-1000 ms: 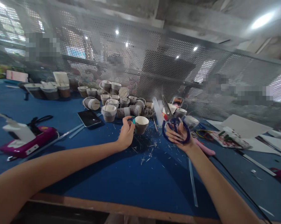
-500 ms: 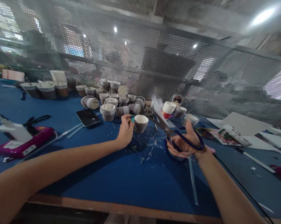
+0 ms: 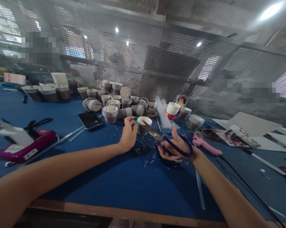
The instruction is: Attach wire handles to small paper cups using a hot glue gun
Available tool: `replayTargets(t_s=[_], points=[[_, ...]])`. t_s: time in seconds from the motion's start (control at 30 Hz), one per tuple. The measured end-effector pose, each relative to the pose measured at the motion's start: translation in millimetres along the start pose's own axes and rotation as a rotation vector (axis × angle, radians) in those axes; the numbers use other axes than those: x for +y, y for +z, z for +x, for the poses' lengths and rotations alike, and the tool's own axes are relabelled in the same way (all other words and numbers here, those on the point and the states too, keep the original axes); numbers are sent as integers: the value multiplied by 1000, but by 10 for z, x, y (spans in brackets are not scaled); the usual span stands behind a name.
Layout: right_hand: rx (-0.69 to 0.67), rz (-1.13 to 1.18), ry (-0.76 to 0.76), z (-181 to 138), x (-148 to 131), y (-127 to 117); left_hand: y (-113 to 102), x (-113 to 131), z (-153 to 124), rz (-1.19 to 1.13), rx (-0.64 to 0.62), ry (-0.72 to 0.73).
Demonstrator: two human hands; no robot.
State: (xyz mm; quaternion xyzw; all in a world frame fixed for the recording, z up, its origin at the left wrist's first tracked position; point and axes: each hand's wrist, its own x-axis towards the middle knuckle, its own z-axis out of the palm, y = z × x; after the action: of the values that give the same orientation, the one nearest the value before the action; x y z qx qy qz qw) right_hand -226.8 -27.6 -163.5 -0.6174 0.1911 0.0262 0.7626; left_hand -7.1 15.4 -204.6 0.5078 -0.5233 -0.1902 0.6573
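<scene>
My left hand (image 3: 129,134) is closed at the left side of a small paper cup (image 3: 143,130) with a grey-brown outside and white inside. A small turquoise bit shows at its fingertips; I cannot make out what it is. My right hand (image 3: 175,147), thumb up, holds large scissors (image 3: 159,137) by their dark blue handles. The blades point left and cross the cup's near right rim. Pale fibre scraps (image 3: 152,157) lie on the blue table below.
Many wrapped cups with wire handles (image 3: 110,114) crowd the back. A black phone (image 3: 89,120) and a magenta power strip (image 3: 26,148) lie left. To the right are stacked white-red cups (image 3: 172,110), a pink glue gun (image 3: 206,145) and paper sheets (image 3: 253,124).
My right hand has moved left with the scissors, bringing the blades over the cup. The pink glue gun is now uncovered. My left hand stays by the cup.
</scene>
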Motion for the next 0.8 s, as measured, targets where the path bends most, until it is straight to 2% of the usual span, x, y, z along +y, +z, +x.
replayTargets(t_s=[0.23,0.5,0.67,0.8], points=[[38,18,-45,96,32,50,-7,40,-15,-4,-13,8],[53,73,-31,211,22,124,-10,-10,-38,14,-67,83],[26,125,-46,264,40,112,-17,0,-54,87,-104,166],[17,140,-78,294,67,94,-23,-3,-63,84,-108,170]])
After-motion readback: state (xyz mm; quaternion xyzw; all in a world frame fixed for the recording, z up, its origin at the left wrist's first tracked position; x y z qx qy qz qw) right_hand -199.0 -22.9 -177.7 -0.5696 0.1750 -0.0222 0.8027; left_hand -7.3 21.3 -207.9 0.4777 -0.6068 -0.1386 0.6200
